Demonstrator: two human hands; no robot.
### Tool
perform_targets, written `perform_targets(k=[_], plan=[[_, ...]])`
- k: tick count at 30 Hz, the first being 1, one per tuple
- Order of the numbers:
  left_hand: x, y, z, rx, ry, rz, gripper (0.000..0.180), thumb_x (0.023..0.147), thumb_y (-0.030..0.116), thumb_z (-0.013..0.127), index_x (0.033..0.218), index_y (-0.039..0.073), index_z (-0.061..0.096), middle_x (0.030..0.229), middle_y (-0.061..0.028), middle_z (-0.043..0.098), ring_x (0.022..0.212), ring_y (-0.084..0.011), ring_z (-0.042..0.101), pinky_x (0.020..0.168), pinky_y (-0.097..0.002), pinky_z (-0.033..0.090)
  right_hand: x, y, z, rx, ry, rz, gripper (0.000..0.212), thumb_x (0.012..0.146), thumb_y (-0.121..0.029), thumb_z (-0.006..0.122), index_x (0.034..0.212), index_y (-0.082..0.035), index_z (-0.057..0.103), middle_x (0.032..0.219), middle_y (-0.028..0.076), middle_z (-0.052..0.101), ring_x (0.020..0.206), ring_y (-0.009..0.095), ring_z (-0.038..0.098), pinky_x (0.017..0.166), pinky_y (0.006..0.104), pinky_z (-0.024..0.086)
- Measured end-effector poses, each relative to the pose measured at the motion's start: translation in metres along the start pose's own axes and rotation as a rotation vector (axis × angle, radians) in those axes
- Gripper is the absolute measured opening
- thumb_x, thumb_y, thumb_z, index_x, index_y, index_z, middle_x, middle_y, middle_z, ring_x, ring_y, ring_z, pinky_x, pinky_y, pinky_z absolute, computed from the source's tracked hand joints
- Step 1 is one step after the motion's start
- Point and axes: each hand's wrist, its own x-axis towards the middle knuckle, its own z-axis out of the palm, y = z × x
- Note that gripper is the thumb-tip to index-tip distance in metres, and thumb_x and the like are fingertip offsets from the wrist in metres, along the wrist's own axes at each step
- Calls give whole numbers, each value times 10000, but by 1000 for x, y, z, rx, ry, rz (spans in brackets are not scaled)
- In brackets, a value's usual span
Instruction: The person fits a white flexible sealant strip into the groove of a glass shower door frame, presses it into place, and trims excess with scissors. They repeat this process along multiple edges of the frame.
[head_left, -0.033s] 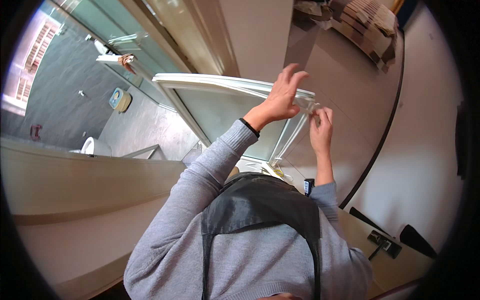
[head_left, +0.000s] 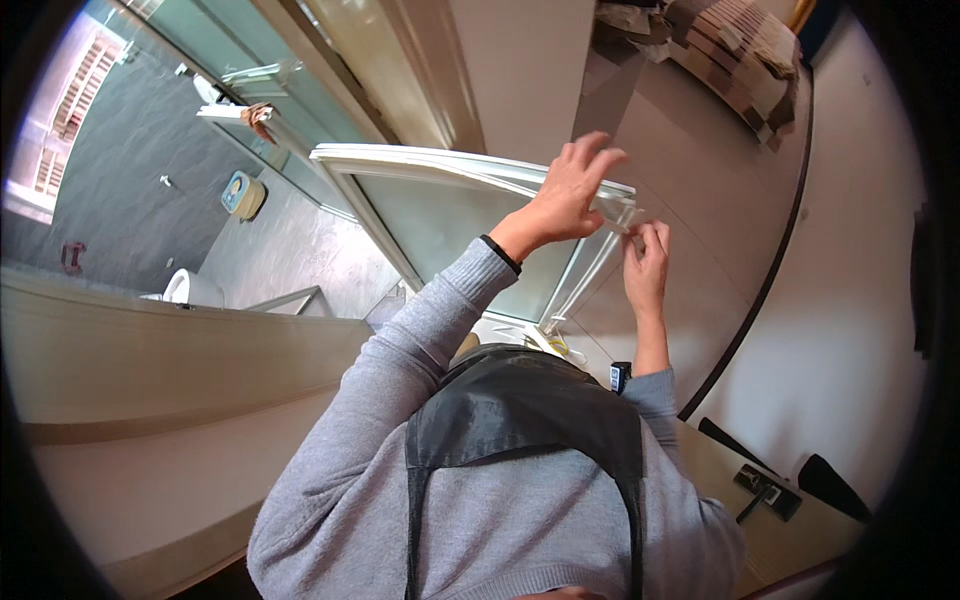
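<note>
A white-framed panel with frosted glass point(head_left: 430, 225) stands upright in front of me. Over the right end of its top rail point(head_left: 410, 157) lies my left hand point(head_left: 575, 192), palm down, its fingers spread and the thumb bent below the rail. My right hand point(head_left: 648, 262) is just beyond the panel's right corner, thumb and fingertips pinched together. Between that corner and those fingertips shows a translucent strip point(head_left: 630, 215), partly hidden by the fingers. Thin white strips point(head_left: 590, 275) run down the panel's right side.
Left of the panel is a grey-walled bathroom with a white toilet point(head_left: 192, 288) and a yellowish container point(head_left: 243, 196). A brown cloth point(head_left: 258, 118) hangs on another white frame end. Cardboard and a checked cover point(head_left: 735, 60) lie at the far right; a white wall point(head_left: 850, 250) borders the right.
My right hand has shifted slightly right and down from the panel's corner, and more of the translucent strip shows. My left hand stays on the rail. The view has moved a little.
</note>
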Motion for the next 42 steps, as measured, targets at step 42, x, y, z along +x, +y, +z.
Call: perform_targets(k=[42], plan=[[-62,-71,-46,382,19,1,305,781,177,803,1073,108,744,1012,-32,714,1002,-251,633,975,-424,428,23,4,0,110,4,160,76,913,-20,653,954,-6,591,965,85,604,820,186,647,757,329,514]])
